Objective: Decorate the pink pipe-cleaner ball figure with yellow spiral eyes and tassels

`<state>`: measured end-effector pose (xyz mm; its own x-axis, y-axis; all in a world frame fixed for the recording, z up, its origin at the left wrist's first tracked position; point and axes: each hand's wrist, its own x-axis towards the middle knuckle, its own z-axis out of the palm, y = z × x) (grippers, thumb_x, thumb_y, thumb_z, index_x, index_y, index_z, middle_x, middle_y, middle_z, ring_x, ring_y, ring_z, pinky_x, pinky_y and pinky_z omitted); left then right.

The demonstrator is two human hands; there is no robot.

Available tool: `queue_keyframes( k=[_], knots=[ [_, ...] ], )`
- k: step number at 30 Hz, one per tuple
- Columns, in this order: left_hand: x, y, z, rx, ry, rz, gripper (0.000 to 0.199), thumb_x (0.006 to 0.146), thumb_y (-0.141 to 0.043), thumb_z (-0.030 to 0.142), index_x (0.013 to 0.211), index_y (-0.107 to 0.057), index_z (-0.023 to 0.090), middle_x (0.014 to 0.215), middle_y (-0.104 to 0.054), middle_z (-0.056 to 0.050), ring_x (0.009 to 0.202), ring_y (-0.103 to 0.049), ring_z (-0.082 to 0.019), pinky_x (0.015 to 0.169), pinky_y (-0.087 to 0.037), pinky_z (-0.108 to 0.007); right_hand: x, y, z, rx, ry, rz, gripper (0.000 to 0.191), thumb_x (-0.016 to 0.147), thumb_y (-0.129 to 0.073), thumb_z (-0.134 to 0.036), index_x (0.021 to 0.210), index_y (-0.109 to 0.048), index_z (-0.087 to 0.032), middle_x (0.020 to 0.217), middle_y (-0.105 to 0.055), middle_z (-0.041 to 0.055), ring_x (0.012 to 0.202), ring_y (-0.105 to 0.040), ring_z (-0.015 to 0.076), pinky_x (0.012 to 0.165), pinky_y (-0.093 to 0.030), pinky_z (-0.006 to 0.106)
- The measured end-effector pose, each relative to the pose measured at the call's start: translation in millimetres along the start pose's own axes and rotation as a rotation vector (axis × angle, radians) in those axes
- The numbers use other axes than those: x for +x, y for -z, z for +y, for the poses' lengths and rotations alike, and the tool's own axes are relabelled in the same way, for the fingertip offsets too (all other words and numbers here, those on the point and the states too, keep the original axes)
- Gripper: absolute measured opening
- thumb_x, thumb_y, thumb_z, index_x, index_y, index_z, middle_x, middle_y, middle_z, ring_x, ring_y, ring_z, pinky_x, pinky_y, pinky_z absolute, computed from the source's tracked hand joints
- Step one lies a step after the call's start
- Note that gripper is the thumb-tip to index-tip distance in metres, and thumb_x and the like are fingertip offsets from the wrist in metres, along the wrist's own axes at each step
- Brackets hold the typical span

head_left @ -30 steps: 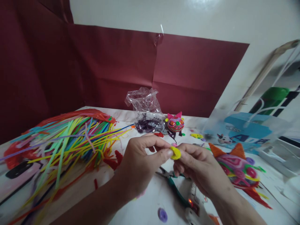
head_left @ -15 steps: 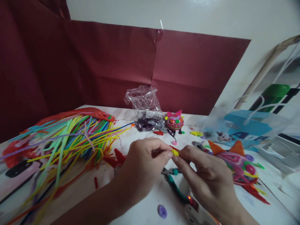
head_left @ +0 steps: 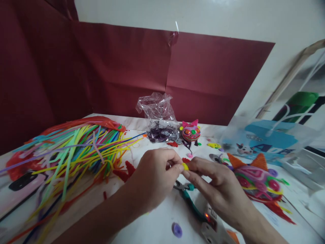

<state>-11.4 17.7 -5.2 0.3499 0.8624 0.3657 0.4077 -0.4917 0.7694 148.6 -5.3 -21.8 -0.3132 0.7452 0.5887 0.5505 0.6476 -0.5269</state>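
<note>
Both hands meet over the table, pinching a small yellow coil of pipe cleaner (head_left: 185, 166) between their fingertips. My left hand (head_left: 154, 179) has thumb and forefinger closed at the coil's left side. From the right, my right hand (head_left: 218, 184) grips it with thumb and fingers; the fingers hide part of it. Below the hands lie pliers with teal handles (head_left: 190, 203), partly covered by my right hand. A purple coil (head_left: 177, 229) lies in front. Left of my left hand, a red fuzzy piece (head_left: 124, 172) is partly hidden.
Loose pipe cleaners (head_left: 83, 149) spread across the left, near a pink phone (head_left: 24, 191). A crumpled clear bag (head_left: 158, 108) and a pink-eared cat-face figure (head_left: 191, 132) stand behind. At right are an orange-eared figure (head_left: 259, 179) and a white device with a red light (head_left: 210, 228).
My hands have shifted slightly left with the yellow coil still pinched between them. The view has moved a little, and the coil now shows less between the fingers.
</note>
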Motion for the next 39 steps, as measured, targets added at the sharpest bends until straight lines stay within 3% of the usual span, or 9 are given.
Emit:
queue_keyframes(
  k=[3,7,16,20,23,30,33,39],
  knots=[
    [0,0.9,1,0.031,-0.045,-0.048,0.015,0.072,-0.054,0.016,0.06,-0.063,0.019,0.054,-0.057,0.001,0.053,-0.048,-0.012,0.052,-0.032,-0.023,1,6,-1,0.141,-0.159,-0.11,0.025,0.088,-0.051,-0.033,0.068,-0.058,-0.018,0.061,-0.057,-0.0005,0.055,-0.05,0.0114,0.049,-0.038,0.02],
    [-4,-1.3,2,-0.1,-0.078,-0.033,0.019,0.07,-0.056,0.014,0.054,-0.061,0.022,0.049,-0.053,0.001,0.053,-0.048,-0.014,0.048,-0.029,-0.022,0,6,2,0.25,-0.307,-0.155,0.035,0.086,-0.05,-0.047,0.067,-0.055,-0.017,0.058,-0.049,-0.0017,0.052,-0.041,0.0109,0.045,-0.033,0.022],
    [-5,-7.2,2,-0.101,-0.04,0.004,0.021,0.073,-0.059,0.018,0.053,-0.056,0.021,0.048,-0.051,0.002,0.05,-0.048,-0.013,0.048,-0.031,-0.023,1,0,7,0.429,-0.418,-0.136,0.047,0.083,-0.05,-0.058,0.062,-0.05,-0.016,0.051,-0.051,-0.0007,0.047,-0.044,0.0101,0.046,-0.035,0.022],
    [-2,-4.7,-4,-0.043,-0.056,-0.019,0.014,0.076,-0.055,0.02,0.062,-0.058,0.02,0.053,-0.056,0.003,0.051,-0.049,-0.011,0.051,-0.032,-0.023,3,1,5,0.525,-0.415,-0.149,0.044,0.08,-0.055,-0.057,0.066,-0.054,-0.016,0.056,-0.053,0.0001,0.052,-0.047,0.0109,0.05,-0.039,0.023],
    [0,-2.7,-6,-0.041,-0.032,-0.041,0.012,0.076,-0.056,0.021,0.064,-0.06,0.018,0.057,-0.059,0.003,0.054,-0.052,-0.011,0.053,-0.035,-0.023,4,5,2,0.509,-0.405,-0.16,0.044,0.075,-0.062,-0.057,0.064,-0.054,-0.015,0.054,-0.05,-0.0015,0.05,-0.044,0.0103,0.046,-0.035,0.022],
    [4,-4.8,2,-0.476,0.173,-0.07,0.008,0.071,-0.059,0.017,0.076,-0.065,0.016,0.06,-0.062,0.003,0.055,-0.056,-0.009,0.053,-0.043,-0.018,2,2,3,0.568,-0.343,0.082,0.029,0.073,-0.071,-0.039,0.06,-0.06,-0.015,0.048,-0.055,-0.0006,0.044,-0.046,0.0088,0.042,-0.038,0.019],
    [5,-5.3,3,-0.609,0.241,-0.062,0.006,0.068,-0.064,0.018,0.072,-0.062,0.015,0.054,-0.061,0.004,0.05,-0.056,-0.008,0.051,-0.044,-0.018,0,-1,5,0.585,-0.306,0.183,0.024,0.075,-0.07,-0.033,0.061,-0.062,-0.016,0.048,-0.055,-0.001,0.044,-0.046,0.008,0.041,-0.038,0.017],
    [7,-6.2,0,-0.674,0.234,-0.045,0.005,0.065,-0.065,0.017,0.062,-0.063,0.013,0.049,-0.058,0.005,0.045,-0.049,-0.005,0.047,-0.039,-0.016,1,2,0,0.518,-0.296,0.14,0.025,0.073,-0.069,-0.033,0.058,-0.061,-0.016,0.047,-0.054,-0.0008,0.043,-0.044,0.0083,0.04,-0.037,0.018]
  ],
)
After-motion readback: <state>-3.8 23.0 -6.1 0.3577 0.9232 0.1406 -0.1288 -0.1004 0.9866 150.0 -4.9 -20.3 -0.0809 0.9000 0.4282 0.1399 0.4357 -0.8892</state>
